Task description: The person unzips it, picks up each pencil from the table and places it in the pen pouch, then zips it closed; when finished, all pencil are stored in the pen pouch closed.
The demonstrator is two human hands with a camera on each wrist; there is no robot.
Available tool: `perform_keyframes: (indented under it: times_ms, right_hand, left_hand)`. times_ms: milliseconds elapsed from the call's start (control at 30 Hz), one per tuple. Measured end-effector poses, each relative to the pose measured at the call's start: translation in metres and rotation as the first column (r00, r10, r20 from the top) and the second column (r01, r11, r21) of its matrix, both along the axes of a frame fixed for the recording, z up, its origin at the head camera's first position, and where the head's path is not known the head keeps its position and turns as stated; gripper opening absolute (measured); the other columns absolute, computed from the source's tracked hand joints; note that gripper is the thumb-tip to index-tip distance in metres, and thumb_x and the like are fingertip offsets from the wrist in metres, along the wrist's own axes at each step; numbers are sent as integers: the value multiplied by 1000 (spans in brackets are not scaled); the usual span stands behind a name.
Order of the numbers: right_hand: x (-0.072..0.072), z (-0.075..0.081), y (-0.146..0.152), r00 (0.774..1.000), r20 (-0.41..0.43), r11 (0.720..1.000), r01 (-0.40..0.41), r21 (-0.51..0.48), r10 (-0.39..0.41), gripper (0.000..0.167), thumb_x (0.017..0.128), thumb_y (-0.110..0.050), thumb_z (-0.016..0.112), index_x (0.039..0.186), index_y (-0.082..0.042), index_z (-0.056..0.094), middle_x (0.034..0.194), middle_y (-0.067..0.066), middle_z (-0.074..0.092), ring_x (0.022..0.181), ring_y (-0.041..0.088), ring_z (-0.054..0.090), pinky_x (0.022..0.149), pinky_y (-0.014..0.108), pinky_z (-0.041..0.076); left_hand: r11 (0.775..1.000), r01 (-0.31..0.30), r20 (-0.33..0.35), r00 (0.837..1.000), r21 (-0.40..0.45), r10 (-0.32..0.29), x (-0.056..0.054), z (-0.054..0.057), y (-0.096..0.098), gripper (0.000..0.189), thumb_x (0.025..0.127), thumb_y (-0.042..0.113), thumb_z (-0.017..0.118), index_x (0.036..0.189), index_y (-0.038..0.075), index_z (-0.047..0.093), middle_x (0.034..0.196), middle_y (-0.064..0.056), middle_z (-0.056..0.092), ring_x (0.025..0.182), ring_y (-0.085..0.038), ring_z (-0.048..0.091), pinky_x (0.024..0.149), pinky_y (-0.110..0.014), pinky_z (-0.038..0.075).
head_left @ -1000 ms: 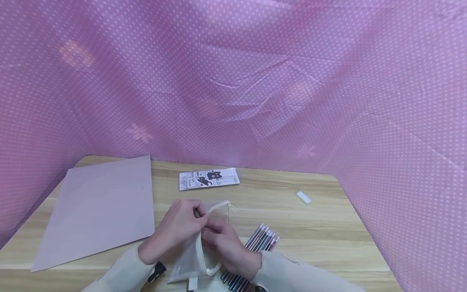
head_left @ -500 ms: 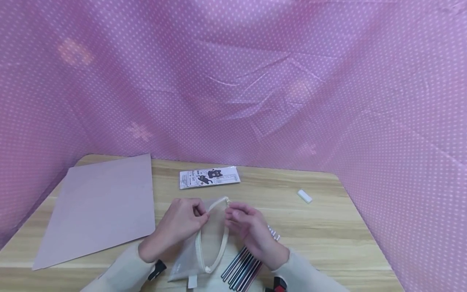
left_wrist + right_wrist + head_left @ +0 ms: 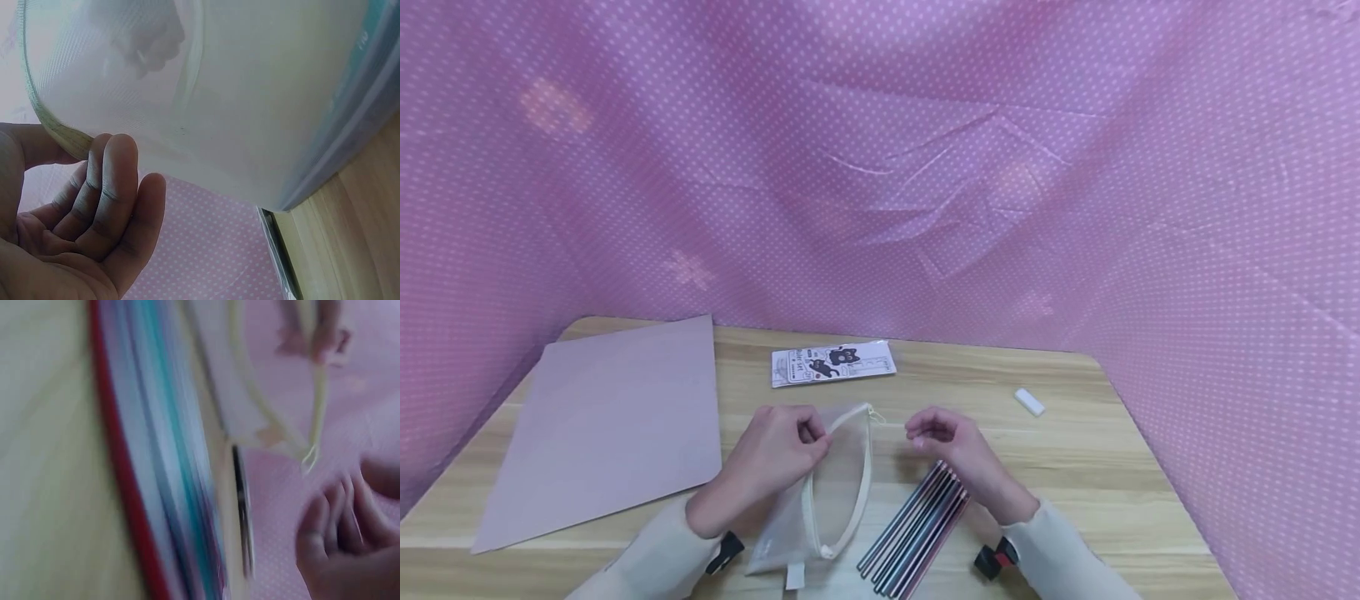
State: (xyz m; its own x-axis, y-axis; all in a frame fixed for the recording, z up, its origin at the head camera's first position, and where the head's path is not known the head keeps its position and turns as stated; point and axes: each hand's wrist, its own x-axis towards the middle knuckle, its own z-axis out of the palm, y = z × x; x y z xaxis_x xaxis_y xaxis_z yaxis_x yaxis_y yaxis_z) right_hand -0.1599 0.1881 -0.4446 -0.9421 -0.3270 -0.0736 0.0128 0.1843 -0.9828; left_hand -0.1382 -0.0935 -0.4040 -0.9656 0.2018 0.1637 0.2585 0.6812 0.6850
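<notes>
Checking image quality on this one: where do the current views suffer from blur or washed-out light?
Head view: fairly clear, the cats on the ruler-set packet distinct; left wrist: mesh pouch pale and washed out, left hand darker; right wrist: pencils smeared into streaks, right hand soft.

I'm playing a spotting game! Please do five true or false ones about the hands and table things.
1. The left hand pinches the sheer whitish mesh pouch. True.
2. The pouch is zipped closed. False: it gapes open.
3. Slim, shiny, multicoloured pencils lie on the pale wooden table. True.
4. The flat white packet with black cats lies left of the small white oblong eraser. True.
5. The right hand holds the eraser. False: that hand holds nothing.
</notes>
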Motion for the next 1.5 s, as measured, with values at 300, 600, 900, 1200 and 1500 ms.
perform_keyframes:
  times_ms: [300,600,900,1200,1500]
  right_hand:
    - [10,-7,1,855,-157,792,-369,486,494,27,85,-7,76,110,-16,72,106,1,75,94,9,67,88,24,55]
    - [15,-10,3,703,-196,619,-417,665,684,44,78,-4,80,116,-23,69,114,-12,71,106,1,63,98,22,52]
    - [14,-10,4,655,-210,561,-387,732,726,48,76,4,73,113,-26,71,107,-13,71,101,-3,59,94,20,50]
    - [12,-9,3,648,-193,545,-401,737,737,40,81,3,70,110,-23,74,107,-14,71,104,-2,58,96,21,49]
    - [11,-10,2,661,-181,543,-395,741,729,34,83,2,71,105,-24,75,102,-15,70,100,-3,57,93,19,48]
  left_hand:
    - [1000,-11,-7,1000,-13,11,1,1,-1,15,80,15,79,71,21,68,63,11,64,55,-4,54,54,-18,46]
    - [1000,-10,4,1000,-10,10,1,1,-1,15,80,15,78,71,21,68,63,12,64,55,-4,55,54,-18,46]
    - [1000,-6,-12,1000,-7,6,1,-2,0,15,80,16,79,71,22,68,62,12,64,55,-3,55,53,-18,46]
    - [1000,-3,-17,1000,-6,3,0,-2,0,15,80,16,79,71,22,68,62,13,64,55,-3,55,54,-18,46]
    - [1000,1,-15,1000,1,-1,0,-1,1,16,80,16,78,70,22,68,62,13,63,55,-3,54,54,-18,46]
